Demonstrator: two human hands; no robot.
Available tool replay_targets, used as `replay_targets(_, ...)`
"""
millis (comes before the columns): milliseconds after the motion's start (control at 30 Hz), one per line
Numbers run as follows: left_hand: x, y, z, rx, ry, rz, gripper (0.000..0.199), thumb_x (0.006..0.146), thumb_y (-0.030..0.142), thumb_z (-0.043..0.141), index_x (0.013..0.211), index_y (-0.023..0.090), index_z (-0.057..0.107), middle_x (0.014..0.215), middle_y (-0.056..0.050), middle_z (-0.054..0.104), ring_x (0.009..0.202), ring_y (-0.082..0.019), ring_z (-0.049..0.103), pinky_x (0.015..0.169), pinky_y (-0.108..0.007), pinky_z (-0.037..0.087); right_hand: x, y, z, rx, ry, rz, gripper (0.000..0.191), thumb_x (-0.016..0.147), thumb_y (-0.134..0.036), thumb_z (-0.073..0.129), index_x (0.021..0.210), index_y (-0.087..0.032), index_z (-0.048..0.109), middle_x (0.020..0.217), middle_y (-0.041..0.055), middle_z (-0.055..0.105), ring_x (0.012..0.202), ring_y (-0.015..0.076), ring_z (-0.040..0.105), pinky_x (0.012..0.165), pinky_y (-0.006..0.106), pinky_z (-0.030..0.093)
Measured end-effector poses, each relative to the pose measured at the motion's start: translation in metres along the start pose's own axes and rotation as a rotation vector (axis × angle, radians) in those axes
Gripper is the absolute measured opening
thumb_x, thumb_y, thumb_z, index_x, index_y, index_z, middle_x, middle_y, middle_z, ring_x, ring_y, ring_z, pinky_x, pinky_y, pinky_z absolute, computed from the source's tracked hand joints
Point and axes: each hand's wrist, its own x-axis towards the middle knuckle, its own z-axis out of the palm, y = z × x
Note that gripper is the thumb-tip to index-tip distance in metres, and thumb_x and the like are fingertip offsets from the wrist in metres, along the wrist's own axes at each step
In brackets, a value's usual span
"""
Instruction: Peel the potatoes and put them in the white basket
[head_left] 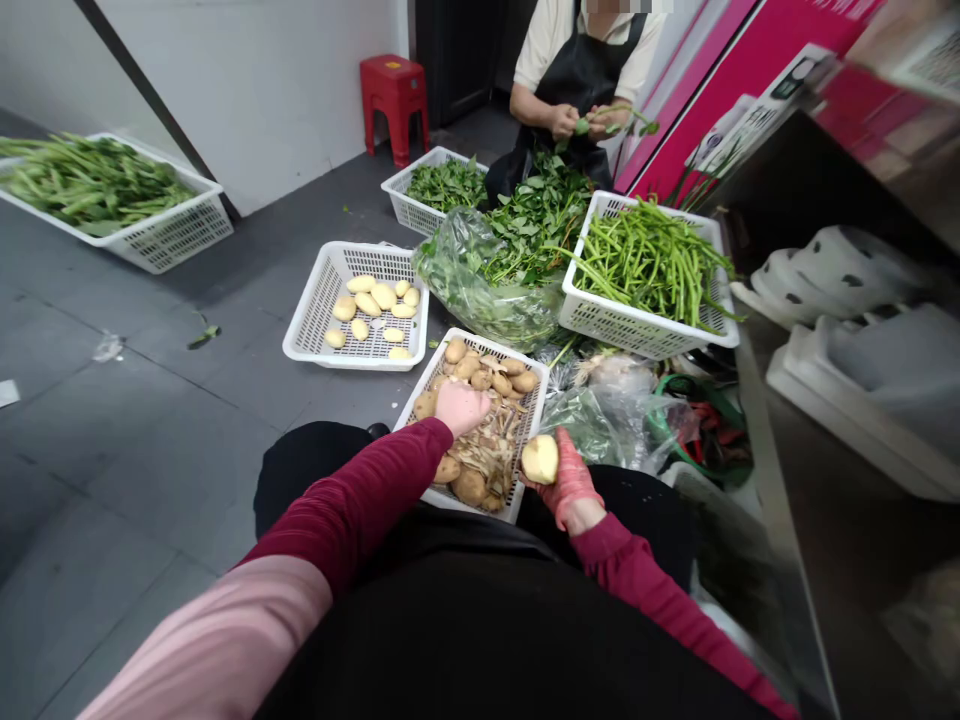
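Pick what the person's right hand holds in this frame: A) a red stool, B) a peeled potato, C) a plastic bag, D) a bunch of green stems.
B: the right hand, in a pink glove, grips a pale peeled potato beside the white basket of unpeeled potatoes and peelings, while the left hand reaches into that basket.

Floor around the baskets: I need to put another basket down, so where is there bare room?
The grey floor left of the peeled-potato basket lies bare up to the far greens basket, save small scraps. A narrower strip runs toward the red stool. Crowded: from the unpeeled-potato basket under the left hand rightward, bags and the stem basket touch.
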Motion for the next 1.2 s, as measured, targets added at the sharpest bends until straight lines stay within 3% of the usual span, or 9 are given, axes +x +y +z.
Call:
replay_targets(133, -0.001, 0.012, 0.0, -0.086, 0.068, 0.116, 0.037, 0.088, 0.026, 0.041, 0.061, 0.016, 0.063, 0.064, -0.008, 0.064, 0.067, -0.02, 0.055, 0.068, -0.038, 0.03, 0.005, 0.001, 0.0, 0.029, 0.043, -0.022, 0.031, 0.088, -0.05, 0.052, 0.085, -0.021, 0.061, 0.058, -0.0045, 0.067, 0.048, 0.0125, 0.063, 0.054, 0.027, 0.055)
replay_targets(300, 0.003, 0.003, 0.001, -0.034, -0.032, 0.011, 0.037, 0.086, 0.016, 0.037, 0.059, 0.014, 0.063, 0.053, -0.008, 0.059, 0.056, -0.019, 0.051, 0.062, -0.037, 0.028, 0.002, -0.001, -0.002, 0.003, -0.023, -0.015, 0.028, 0.088, -0.046, 0.054, 0.084, -0.019, 0.061, 0.056, -0.0024, 0.067, 0.05, 0.0141, 0.064, 0.052, 0.026, 0.054)
replay_targets(433, 0.005, 0.008, 0.0, -0.098, 0.063, 0.101, 0.037, 0.088, 0.025, 0.04, 0.062, 0.015, 0.064, 0.064, -0.008, 0.065, 0.067, -0.021, 0.056, 0.069, -0.039, 0.031, -0.003, -0.001, 0.001, 0.013, 0.011, -0.059, 0.028, 0.089, -0.046, 0.054, 0.087, -0.019, 0.062, 0.056, -0.0039, 0.067, 0.052, 0.0137, 0.065, 0.052, 0.025, 0.055)
replay_targets(533, 0.003, 0.006, 0.001, -0.08, -0.007, 0.092, 0.038, 0.088, 0.024, 0.04, 0.061, 0.014, 0.064, 0.062, -0.009, 0.064, 0.065, -0.02, 0.055, 0.068, -0.038, 0.032, -0.004, 0.0, 0.001, -0.001, 0.023, -0.086, 0.029, 0.084, -0.048, 0.06, 0.089, -0.019, 0.063, 0.059, -0.0041, 0.068, 0.054, 0.0141, 0.066, 0.052, 0.024, 0.054)
replay_targets(633, 0.003, -0.005, 0.0, -0.031, -0.095, 0.034, 0.037, 0.086, 0.02, 0.039, 0.061, 0.013, 0.065, 0.058, -0.01, 0.062, 0.062, -0.02, 0.055, 0.066, -0.037, 0.032, -0.003, 0.001, -0.004, -0.091, -0.048, -0.109, 0.038, 0.076, -0.053, 0.066, 0.09, -0.018, 0.065, 0.064, -0.0011, 0.071, 0.059, 0.0159, 0.068, 0.053, 0.025, 0.054)
replay_targets(867, 0.005, -0.01, -0.008, -0.088, -0.066, 0.035, 0.039, 0.088, 0.024, 0.04, 0.061, 0.013, 0.065, 0.063, -0.01, 0.065, 0.065, -0.02, 0.058, 0.069, -0.037, 0.035, 0.007, -0.001, -0.025, -0.337, -0.367, -0.402, 0.049, 0.072, -0.065, 0.062, 0.087, -0.019, 0.067, 0.073, 0.0024, 0.071, 0.073, 0.0204, 0.068, 0.062, 0.029, 0.054)
replay_targets(1033, 0.005, -0.002, -0.017, -0.142, -0.031, 0.084, 0.04, 0.09, 0.024, 0.038, 0.064, 0.014, 0.067, 0.066, -0.009, 0.067, 0.068, -0.02, 0.059, 0.071, -0.037, 0.036, 0.007, -0.01, -0.029, -0.538, -0.389, -0.608, 0.046, 0.072, -0.065, 0.062, 0.078, -0.019, 0.065, 0.08, 0.0026, 0.071, 0.078, 0.0198, 0.064, 0.068, 0.029, 0.052)
replay_targets(1100, 0.004, 0.0, -0.018, -0.148, -0.048, 0.141, 0.039, 0.09, 0.024, 0.038, 0.066, 0.014, 0.068, 0.069, -0.009, 0.068, 0.072, -0.02, 0.06, 0.073, -0.037, 0.037, 0.005, -0.01, -0.03, -0.544, -0.415, -0.595, 0.046, 0.072, -0.065, 0.061, 0.078, -0.019, 0.065, 0.08, 0.0032, 0.071, 0.078, 0.0205, 0.064, 0.067, 0.03, 0.053)
replay_targets(1200, 0.002, -0.008, -0.016, -0.055, -0.128, 0.046, 0.038, 0.089, 0.023, 0.039, 0.067, 0.012, 0.068, 0.07, -0.012, 0.068, 0.071, -0.022, 0.06, 0.072, -0.039, 0.037, 0.001, -0.009, -0.032, -0.433, -0.471, -0.463, 0.05, 0.07, -0.068, 0.063, 0.083, -0.02, 0.065, 0.077, 0.0035, 0.071, 0.075, 0.0213, 0.066, 0.064, 0.031, 0.054)
